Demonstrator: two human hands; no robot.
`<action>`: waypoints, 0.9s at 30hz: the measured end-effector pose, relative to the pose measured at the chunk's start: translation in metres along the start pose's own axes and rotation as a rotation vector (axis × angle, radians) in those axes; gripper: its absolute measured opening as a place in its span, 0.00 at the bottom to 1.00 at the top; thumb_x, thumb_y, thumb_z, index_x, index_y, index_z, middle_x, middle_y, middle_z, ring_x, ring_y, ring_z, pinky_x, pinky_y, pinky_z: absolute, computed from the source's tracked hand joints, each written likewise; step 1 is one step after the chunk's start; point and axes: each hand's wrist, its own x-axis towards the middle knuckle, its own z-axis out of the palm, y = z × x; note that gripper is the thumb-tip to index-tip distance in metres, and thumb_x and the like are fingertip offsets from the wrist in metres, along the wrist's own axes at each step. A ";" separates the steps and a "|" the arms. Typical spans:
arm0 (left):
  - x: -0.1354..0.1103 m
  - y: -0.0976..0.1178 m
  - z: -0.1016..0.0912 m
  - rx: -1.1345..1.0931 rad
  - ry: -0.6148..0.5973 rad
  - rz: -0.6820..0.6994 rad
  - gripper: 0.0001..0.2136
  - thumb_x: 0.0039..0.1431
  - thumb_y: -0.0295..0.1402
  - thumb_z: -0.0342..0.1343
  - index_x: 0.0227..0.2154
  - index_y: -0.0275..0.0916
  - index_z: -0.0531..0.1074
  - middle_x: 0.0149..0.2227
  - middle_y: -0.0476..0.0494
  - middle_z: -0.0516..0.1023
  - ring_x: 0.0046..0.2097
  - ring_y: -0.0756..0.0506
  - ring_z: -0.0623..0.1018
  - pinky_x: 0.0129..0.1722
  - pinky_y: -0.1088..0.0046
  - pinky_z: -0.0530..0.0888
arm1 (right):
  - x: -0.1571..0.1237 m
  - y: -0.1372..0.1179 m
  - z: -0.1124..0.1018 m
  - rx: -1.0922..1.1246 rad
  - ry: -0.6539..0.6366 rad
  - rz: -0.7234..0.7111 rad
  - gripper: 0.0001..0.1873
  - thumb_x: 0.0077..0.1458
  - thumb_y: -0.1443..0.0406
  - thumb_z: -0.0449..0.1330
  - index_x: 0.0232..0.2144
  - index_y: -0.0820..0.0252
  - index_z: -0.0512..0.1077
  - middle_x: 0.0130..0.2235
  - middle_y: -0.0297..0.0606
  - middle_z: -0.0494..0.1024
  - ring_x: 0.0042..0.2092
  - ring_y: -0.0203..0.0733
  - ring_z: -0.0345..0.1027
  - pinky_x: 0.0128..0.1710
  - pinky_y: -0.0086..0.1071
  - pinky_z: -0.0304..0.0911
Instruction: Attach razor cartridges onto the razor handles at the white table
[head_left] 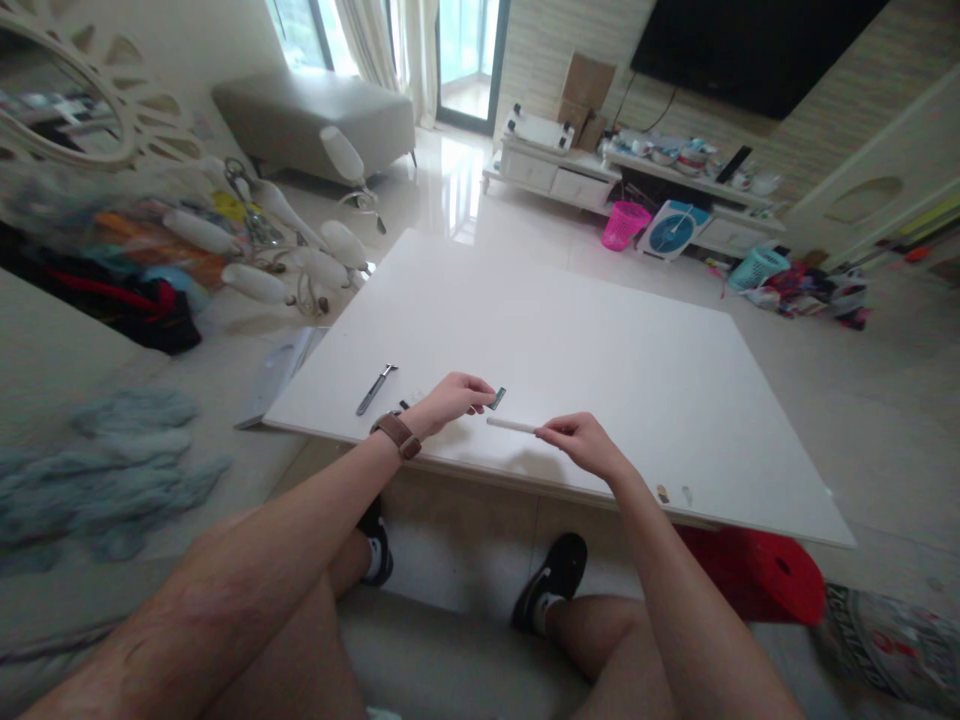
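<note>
My left hand (459, 396), with a brown watch strap (397, 435) at the wrist, pinches a small dark green rectangular piece (497, 398) over the table. To its right, my right hand (581, 440) grips one end of a slim white stick (511, 426), whose free end points left, just below the green piece. The two held things are apart. Left of my left hand, a dark grey razor (376, 389) lies on the white table (570, 340). A small dark bit, partly hidden, lies by my left wrist.
Two small items, one a yellow-and-dark piece (662, 494), lie near the table's front right edge. A red roll (765, 575) stands below that edge. Left of the table is a chandelier (300, 250) with white shades. Across the floor are a pink basket (626, 225) and a blue-and-white fan (672, 230).
</note>
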 end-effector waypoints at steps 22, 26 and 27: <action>0.001 0.000 0.000 -0.009 -0.009 -0.014 0.09 0.44 0.36 0.65 0.27 0.35 0.78 0.27 0.44 0.77 0.29 0.49 0.71 0.34 0.70 0.66 | 0.000 -0.001 0.001 0.061 0.266 0.033 0.24 0.55 0.47 0.59 0.29 0.63 0.80 0.22 0.35 0.71 0.25 0.36 0.58 0.25 0.30 0.51; 0.001 0.000 0.000 -0.017 -0.007 0.000 0.09 0.44 0.36 0.64 0.27 0.35 0.78 0.27 0.45 0.77 0.29 0.50 0.71 0.34 0.70 0.66 | 0.000 0.000 0.001 -0.010 -0.012 0.005 0.24 0.54 0.48 0.60 0.25 0.62 0.80 0.20 0.33 0.69 0.24 0.34 0.56 0.24 0.29 0.49; 0.001 0.000 0.000 -0.016 -0.005 0.004 0.09 0.45 0.36 0.64 0.27 0.35 0.78 0.27 0.45 0.77 0.29 0.50 0.71 0.34 0.70 0.66 | -0.001 0.001 0.000 -0.011 -0.049 -0.005 0.23 0.54 0.48 0.60 0.25 0.62 0.80 0.20 0.33 0.69 0.24 0.34 0.57 0.24 0.29 0.50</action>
